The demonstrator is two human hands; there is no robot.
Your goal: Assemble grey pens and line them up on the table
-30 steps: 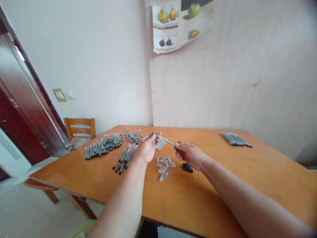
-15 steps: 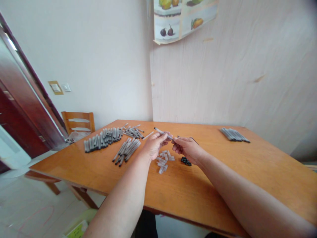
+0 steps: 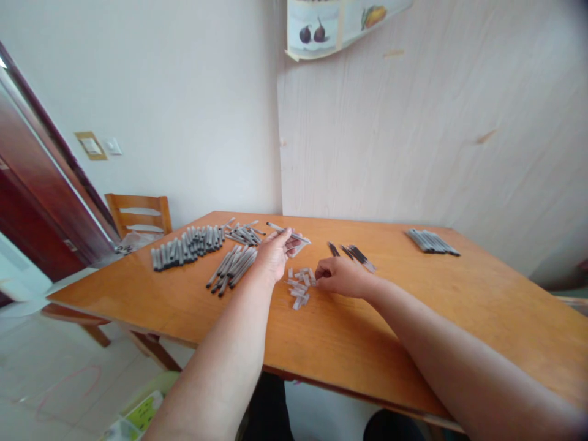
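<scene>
My left hand (image 3: 274, 252) is closed around a clear pen (image 3: 289, 233) with a dark end that points up and to the left. My right hand (image 3: 343, 277) is down at the table, fingers curled together at the right edge of a small heap of clear plastic pen caps (image 3: 301, 293); whatever its fingertips grip is hidden. Beyond that hand lie several thin dark pen refills (image 3: 356, 253). Left of my left hand is a loose pile of pens (image 3: 232, 268) with dark ends.
A long row of pens (image 3: 188, 248) lies on the left of the wooden table (image 3: 413, 306), with more scattered pens (image 3: 244, 234) behind. Another bundle of pens (image 3: 432, 241) rests at the far right. A wooden chair (image 3: 140, 214) stands beyond the left edge.
My right hand has left the pen and moved down to the clear caps, covering the small black pieces. My left hand keeps the pen, slightly further left. The view has tilted down.
</scene>
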